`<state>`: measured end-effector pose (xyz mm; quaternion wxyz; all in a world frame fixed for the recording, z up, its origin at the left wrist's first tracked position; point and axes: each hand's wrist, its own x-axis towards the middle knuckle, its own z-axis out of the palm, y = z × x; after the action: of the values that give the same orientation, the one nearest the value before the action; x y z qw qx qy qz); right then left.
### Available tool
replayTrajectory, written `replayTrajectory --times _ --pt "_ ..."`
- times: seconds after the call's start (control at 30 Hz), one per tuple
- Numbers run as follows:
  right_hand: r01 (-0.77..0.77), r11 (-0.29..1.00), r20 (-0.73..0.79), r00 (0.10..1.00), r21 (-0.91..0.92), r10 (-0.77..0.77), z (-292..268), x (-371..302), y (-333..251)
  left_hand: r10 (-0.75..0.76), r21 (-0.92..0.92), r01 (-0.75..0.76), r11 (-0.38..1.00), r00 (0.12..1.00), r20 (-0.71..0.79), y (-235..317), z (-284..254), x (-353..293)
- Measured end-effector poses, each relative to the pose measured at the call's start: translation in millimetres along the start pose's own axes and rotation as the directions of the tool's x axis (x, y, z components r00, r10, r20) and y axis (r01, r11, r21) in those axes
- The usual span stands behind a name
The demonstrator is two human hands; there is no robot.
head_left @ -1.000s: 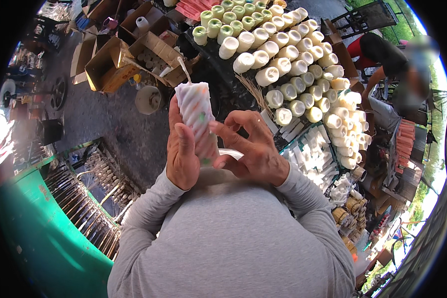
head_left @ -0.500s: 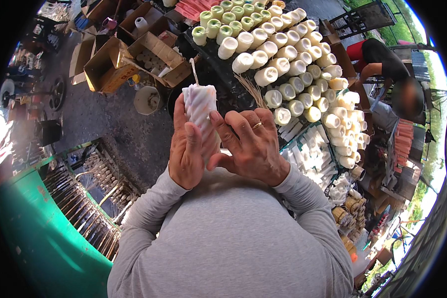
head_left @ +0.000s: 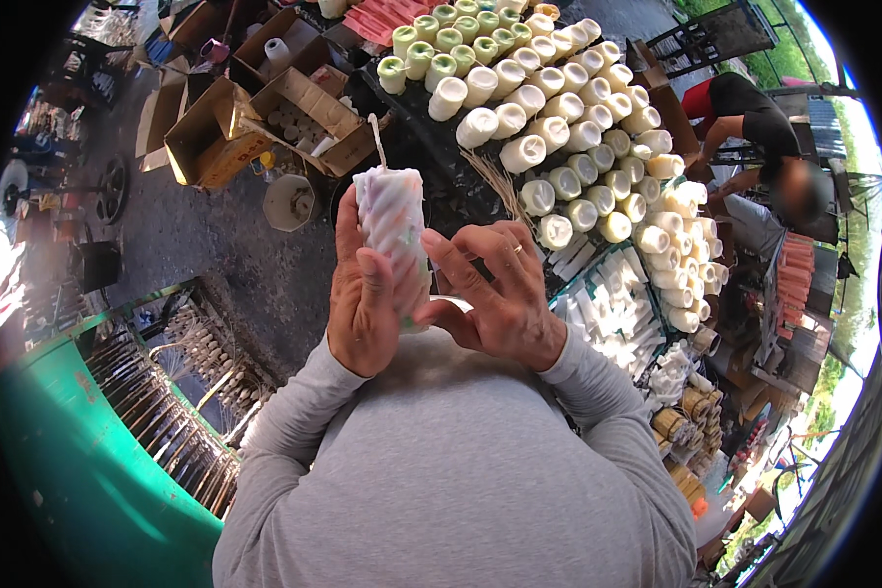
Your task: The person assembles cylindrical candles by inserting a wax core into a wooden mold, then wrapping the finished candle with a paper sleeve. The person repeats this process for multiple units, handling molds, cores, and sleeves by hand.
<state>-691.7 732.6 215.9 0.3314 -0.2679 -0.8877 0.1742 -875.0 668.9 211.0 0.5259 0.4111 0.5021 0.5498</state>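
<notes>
A twisted pillar candle (head_left: 392,230), pale with pink, lilac and green tints, stands upright in front of my chest. A long wick (head_left: 378,143) rises from its top. My left hand (head_left: 365,294) is closed round the candle's left side, thumb along the near face. On the other side, my right hand (head_left: 500,294) has its index fingertip against the candle's right edge and its thumb near the base. The other right fingers are bent and held off the candle, one wearing a ring. The candle's far side is hidden.
Many white and green pillar candles (head_left: 549,127) cover the table ahead and right. Cardboard boxes (head_left: 209,137) and a white bucket (head_left: 290,202) stand ahead left. A green curved drum (head_left: 59,451) with rows of rods is at left. Another person (head_left: 755,113) bends over at far right.
The candle has turned slightly within my left hand, showing more green on its right side. My right index finger has drawn back toward its edge. The other person's arm has shifted.
</notes>
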Motion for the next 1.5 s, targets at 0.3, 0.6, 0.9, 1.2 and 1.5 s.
replayTrajectory --times 0.3,0.6,0.9,1.2,1.5 --pt "0.063 0.992 0.053 0.997 -0.111 -0.057 0.3 2.2 3.5 -0.024 -0.102 0.019 0.995 0.999 -0.045 1.8 0.2 -0.5" --pt "0.051 0.998 0.073 0.996 -0.029 -0.049 4.2 9.8 3.1 -0.057 -0.197 0.049 0.979 0.998 -0.037 7.5 -3.0 1.0" --pt "-0.022 0.947 0.192 0.977 -0.322 0.088 -4.1 14.1 -3.3 -0.026 -0.062 0.024 0.998 0.999 -0.027 -0.8 -11.0 0.8" --pt "0.109 0.956 0.082 0.993 -0.273 -0.09 2.1 9.1 -5.6 0.053 -0.005 -0.054 0.999 0.993 -0.107 -9.8 -6.1 6.2" --pt "-0.071 0.959 0.07 0.993 -0.274 0.093 -7.1 16.3 -4.9 0.1 0.14 -0.087 0.986 0.991 -0.085 -10.2 -6.8 4.5"
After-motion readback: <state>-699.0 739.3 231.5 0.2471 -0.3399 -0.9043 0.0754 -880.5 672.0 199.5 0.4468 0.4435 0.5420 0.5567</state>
